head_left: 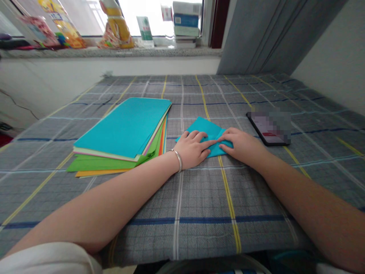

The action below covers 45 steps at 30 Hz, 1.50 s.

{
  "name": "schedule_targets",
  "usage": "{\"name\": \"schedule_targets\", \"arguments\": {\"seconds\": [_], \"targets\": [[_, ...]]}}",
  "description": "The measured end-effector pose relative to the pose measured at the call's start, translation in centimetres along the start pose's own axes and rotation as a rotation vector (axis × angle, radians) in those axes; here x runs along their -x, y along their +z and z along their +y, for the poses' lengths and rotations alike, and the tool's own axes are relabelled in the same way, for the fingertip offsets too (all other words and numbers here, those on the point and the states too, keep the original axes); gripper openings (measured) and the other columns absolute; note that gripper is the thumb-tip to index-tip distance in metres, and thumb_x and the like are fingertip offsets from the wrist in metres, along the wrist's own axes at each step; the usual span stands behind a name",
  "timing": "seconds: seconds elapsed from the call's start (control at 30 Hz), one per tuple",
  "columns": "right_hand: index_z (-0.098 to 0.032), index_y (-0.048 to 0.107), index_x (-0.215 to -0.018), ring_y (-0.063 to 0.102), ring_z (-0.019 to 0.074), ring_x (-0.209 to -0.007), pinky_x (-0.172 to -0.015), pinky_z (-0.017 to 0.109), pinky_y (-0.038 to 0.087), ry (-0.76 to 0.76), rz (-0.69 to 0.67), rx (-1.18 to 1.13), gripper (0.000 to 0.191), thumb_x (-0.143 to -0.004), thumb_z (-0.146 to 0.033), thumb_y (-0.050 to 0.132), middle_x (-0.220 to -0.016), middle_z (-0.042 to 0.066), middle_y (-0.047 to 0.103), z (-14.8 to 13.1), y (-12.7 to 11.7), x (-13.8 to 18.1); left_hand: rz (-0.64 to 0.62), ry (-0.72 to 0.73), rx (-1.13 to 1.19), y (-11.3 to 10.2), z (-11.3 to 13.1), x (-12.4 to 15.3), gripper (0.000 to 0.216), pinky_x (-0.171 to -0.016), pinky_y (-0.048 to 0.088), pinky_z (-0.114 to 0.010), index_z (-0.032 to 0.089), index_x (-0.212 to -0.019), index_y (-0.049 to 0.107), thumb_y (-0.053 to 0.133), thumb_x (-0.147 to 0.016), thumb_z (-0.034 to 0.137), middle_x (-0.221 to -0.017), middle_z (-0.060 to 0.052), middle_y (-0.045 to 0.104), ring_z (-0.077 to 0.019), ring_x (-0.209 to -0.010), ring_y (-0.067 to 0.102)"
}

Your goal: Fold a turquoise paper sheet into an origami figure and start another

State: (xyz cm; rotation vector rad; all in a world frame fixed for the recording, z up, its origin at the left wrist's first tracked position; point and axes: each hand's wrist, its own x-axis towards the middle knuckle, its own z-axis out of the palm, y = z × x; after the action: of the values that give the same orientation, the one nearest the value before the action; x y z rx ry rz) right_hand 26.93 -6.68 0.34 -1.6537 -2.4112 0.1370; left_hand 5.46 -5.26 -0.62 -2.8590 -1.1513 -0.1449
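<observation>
A small folded sheet of teal paper [207,129] lies on the grey checked cloth [199,198]. My left hand [192,148], with a silver bangle at the wrist, rests on the sheet's left part, fingers stretched flat and pressing down. My right hand [242,144] lies on its right part, fingertips pointing left and meeting the left hand's fingertips over the fold. Both hands press the paper flat; neither lifts it.
A stack of coloured paper sheets [125,133], teal on top, lies to the left. A phone [269,127] lies to the right of my hands. The window sill [114,51] behind holds bags, boxes and a stack of books. A grey curtain [270,34] hangs at the back right.
</observation>
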Motion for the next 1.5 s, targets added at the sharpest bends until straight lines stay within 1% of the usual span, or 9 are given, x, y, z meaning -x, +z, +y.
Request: {"name": "schedule_targets", "arguments": {"seconds": [0.13, 0.3, 0.47, 0.77, 0.83, 0.97, 1.07, 1.23, 1.5], "targets": [[-0.024, 0.071, -0.115, 0.063, 0.0214, -0.097, -0.077, 0.032, 0.047, -0.004, -0.054, 0.107, 0.033, -0.093, -0.032, 0.049, -0.121, 0.006, 0.063, -0.43, -0.36, 0.31, 0.002, 0.001, -0.002, 0.09, 0.01, 0.01, 0.046, -0.102, 0.035, -0.047, 0.036, -0.145, 0.045, 0.032, -0.102, 0.043, -0.142, -0.006, 0.049, -0.0282, -0.127, 0.045], [-0.025, 0.07, -0.118, 0.063, 0.0194, -0.091, -0.07, 0.03, 0.045, -0.001, -0.079, 0.172, 0.034, -0.095, -0.035, 0.046, -0.124, 0.006, 0.061, -0.57, -0.38, 0.45, -0.008, -0.003, 0.006, 0.03, 0.04, 0.01, 0.046, -0.1, 0.036, -0.048, 0.036, -0.145, 0.044, 0.033, -0.102, 0.044, -0.142, -0.007, 0.049, -0.029, -0.126, 0.045], [-0.026, 0.068, -0.124, 0.063, 0.0204, -0.092, -0.071, 0.032, 0.045, -0.005, -0.067, 0.186, 0.038, -0.096, -0.035, 0.043, -0.126, 0.007, 0.06, -0.6, -0.26, 0.47, 0.003, 0.006, -0.009, 0.13, 0.04, 0.0, 0.046, -0.1, 0.037, -0.047, 0.035, -0.145, 0.045, 0.032, -0.102, 0.044, -0.141, -0.007, 0.05, -0.0289, -0.126, 0.045], [-0.025, 0.068, -0.123, 0.064, 0.0218, -0.095, -0.073, 0.033, 0.047, 0.001, -0.05, 0.16, 0.039, -0.096, -0.038, 0.042, -0.126, 0.008, 0.06, -0.53, 0.01, 0.34, 0.015, -0.006, 0.018, 0.26, 0.18, -0.03, 0.045, -0.103, 0.035, -0.048, 0.033, -0.142, 0.047, 0.031, -0.102, 0.045, -0.139, -0.007, 0.051, -0.0283, -0.126, 0.045], [-0.025, 0.068, -0.121, 0.064, 0.0227, -0.095, -0.073, 0.033, 0.047, 0.008, -0.035, 0.149, 0.042, -0.093, -0.047, 0.046, -0.125, 0.008, 0.06, -0.71, 0.02, 0.38, 0.014, -0.027, 0.031, 0.22, 0.29, -0.09, 0.045, -0.104, 0.035, -0.049, 0.033, -0.141, 0.049, 0.032, -0.102, 0.047, -0.139, -0.007, 0.051, -0.0288, -0.127, 0.045], [-0.026, 0.069, -0.117, 0.065, 0.0245, -0.091, -0.071, 0.035, 0.049, 0.058, -0.006, 0.128, 0.055, -0.081, -0.066, 0.057, -0.122, 0.008, 0.06, -1.01, 0.1, 0.42, 0.013, -0.042, 0.056, 0.14, 0.45, -0.19, 0.044, -0.105, 0.035, -0.051, 0.033, -0.139, 0.051, 0.039, -0.099, 0.049, -0.139, -0.008, 0.05, -0.0301, -0.127, 0.045], [-0.026, 0.068, -0.116, 0.065, 0.0252, -0.09, -0.072, 0.036, 0.049, 0.098, -0.014, 0.109, 0.058, -0.077, -0.068, 0.061, -0.122, 0.008, 0.06, -1.05, 0.11, 0.26, 0.013, -0.038, 0.061, 0.06, 0.44, -0.25, 0.045, -0.105, 0.035, -0.051, 0.033, -0.138, 0.052, 0.044, -0.097, 0.049, -0.138, -0.008, 0.05, -0.0303, -0.126, 0.045], [-0.026, 0.067, -0.115, 0.065, 0.0251, -0.091, -0.072, 0.035, 0.049, 0.138, -0.048, 0.067, 0.062, -0.071, -0.069, 0.066, -0.12, 0.008, 0.059, -0.88, 0.02, -0.08, -0.004, -0.034, 0.045, -0.16, 0.36, -0.29, 0.046, -0.104, 0.037, -0.05, 0.034, -0.138, 0.052, 0.044, -0.097, 0.052, -0.139, -0.007, 0.05, -0.0302, -0.126, 0.046], [-0.031, 0.069, -0.119, 0.065, 0.0233, -0.089, -0.071, 0.035, 0.049, 0.134, -0.045, 0.086, 0.061, -0.073, -0.071, 0.063, -0.124, 0.006, 0.059, -0.82, 0.1, 0.11, -0.029, -0.02, 0.029, -0.21, 0.0, -0.23, 0.049, -0.105, 0.036, -0.05, 0.036, -0.14, 0.05, 0.044, -0.096, 0.056, -0.141, -0.008, 0.049, -0.0307, -0.128, 0.045]]}}
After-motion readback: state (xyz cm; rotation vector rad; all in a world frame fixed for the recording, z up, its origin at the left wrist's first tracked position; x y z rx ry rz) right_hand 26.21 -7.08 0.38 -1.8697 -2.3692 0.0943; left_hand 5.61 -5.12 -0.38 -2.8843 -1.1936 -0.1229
